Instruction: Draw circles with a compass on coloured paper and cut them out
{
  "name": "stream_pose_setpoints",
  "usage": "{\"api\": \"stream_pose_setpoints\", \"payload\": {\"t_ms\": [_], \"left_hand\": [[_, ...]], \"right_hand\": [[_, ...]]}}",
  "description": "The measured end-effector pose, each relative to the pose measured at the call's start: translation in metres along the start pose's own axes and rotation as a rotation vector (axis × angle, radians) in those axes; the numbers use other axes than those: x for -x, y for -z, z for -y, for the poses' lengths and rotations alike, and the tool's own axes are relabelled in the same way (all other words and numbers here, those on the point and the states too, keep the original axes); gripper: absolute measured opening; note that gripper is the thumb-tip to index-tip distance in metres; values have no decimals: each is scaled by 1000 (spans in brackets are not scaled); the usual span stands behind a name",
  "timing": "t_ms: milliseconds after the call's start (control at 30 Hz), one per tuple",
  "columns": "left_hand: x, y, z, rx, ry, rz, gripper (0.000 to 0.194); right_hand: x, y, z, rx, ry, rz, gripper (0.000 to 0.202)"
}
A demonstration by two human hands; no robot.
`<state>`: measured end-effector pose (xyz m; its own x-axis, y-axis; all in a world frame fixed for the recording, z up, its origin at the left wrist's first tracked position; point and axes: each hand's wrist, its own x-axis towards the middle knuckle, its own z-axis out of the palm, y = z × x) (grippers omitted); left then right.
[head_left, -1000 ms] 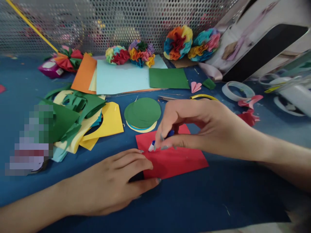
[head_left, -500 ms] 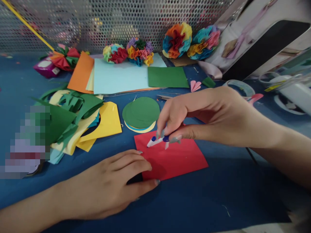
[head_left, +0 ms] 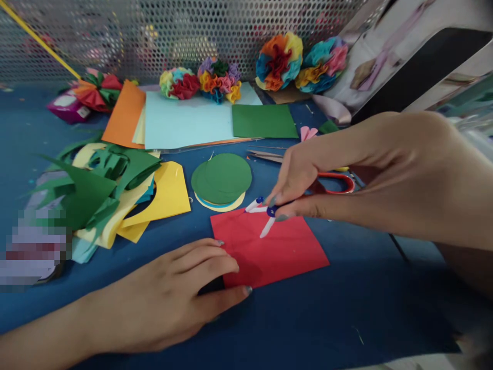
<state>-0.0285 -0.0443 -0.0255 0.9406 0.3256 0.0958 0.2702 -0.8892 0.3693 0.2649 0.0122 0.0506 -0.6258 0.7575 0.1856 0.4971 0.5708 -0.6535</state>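
Observation:
A red sheet of paper lies flat on the blue table. My left hand rests at its left edge, fingers spread, with fingertips on the paper. Between thumb and fingers, my right hand pinches the top of a small white and blue drawing compass. One compass leg points down at the middle of the sheet and the other points toward its upper left edge. Just beyond the paper is a stack of green paper circles, with blue and cream ones under it. Red-handled scissors lie partly hidden behind my right hand.
Cut scraps of green and yellow paper are heaped at the left. Behind lie a light blue sheet, a green sheet and an orange sheet. Crepe paper flowers stand against the perforated metal panel.
My right hand has moved right and turned, swinging the compass so its legs show more clearly over the red paper. The scissors' handle has come into sight. My left hand stays put.

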Motion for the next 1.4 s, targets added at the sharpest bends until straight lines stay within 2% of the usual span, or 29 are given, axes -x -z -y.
{"api": "stream_pose_setpoints", "payload": {"t_ms": [367,567,800,933,1167,1300,1400], "left_hand": [[0,2,-2,-37,5,6,44],[-1,2,-2,-18,1,8,42],[-1,2,-1,-37,3,22,46],[-3,5,-2,-80,-6,-1,45],[-2,5,-3,-104,-5,-1,48],[-1,4,-2,-88,-14,9,51],[-1,3,-1,-68,0,30,54]], "right_hand": [[12,12,4,348,51,-45,21],[11,18,0,346,56,27,19],[8,21,-4,282,7,103,28],[13,23,-4,372,54,135,30],[22,21,5,554,114,102,18],[24,16,7,558,109,78,25],[24,15,10,546,56,107,30]]}}
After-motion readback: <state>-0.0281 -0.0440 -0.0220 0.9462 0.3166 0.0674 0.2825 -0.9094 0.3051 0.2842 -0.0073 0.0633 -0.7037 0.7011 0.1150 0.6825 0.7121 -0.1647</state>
